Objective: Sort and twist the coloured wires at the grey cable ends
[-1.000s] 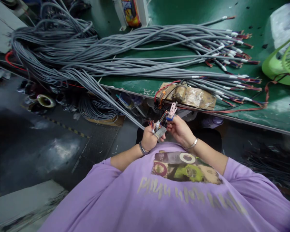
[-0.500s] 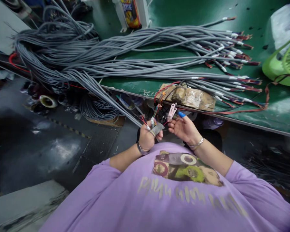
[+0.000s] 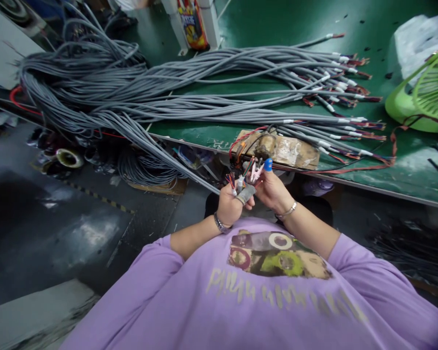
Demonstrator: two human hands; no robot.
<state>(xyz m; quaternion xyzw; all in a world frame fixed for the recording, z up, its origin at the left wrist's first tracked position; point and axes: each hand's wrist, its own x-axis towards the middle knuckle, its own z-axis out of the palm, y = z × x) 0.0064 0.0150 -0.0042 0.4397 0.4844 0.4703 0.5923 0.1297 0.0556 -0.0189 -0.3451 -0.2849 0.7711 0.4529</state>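
Observation:
My left hand (image 3: 230, 206) is closed around the ends of several grey cables (image 3: 200, 181). Short coloured wires (image 3: 230, 180) fan out above its fingers. A grey wrap (image 3: 246, 194) covers the left thumb. Just right of it, my right hand (image 3: 273, 193) is closed, with a blue finger cover (image 3: 268, 164) on one digit. A pale pink clip (image 3: 256, 172) sits at its fingertips, close beside the wires from the left hand. The fingers partly hide the clip's lower part and the wires there.
A large bundle of grey cables (image 3: 190, 70) lies along the green table (image 3: 277, 24), stripped ends to the right. A taped wooden block (image 3: 288, 149) sits at the table's edge. A green fan (image 3: 423, 92) stands at the right. Coiled cable (image 3: 146, 167) lies below.
My hands have come together. The right hand and the pink clip have moved left to the wires, and its fingers have closed more. The left hand has shifted slightly right; the view has shifted a little.

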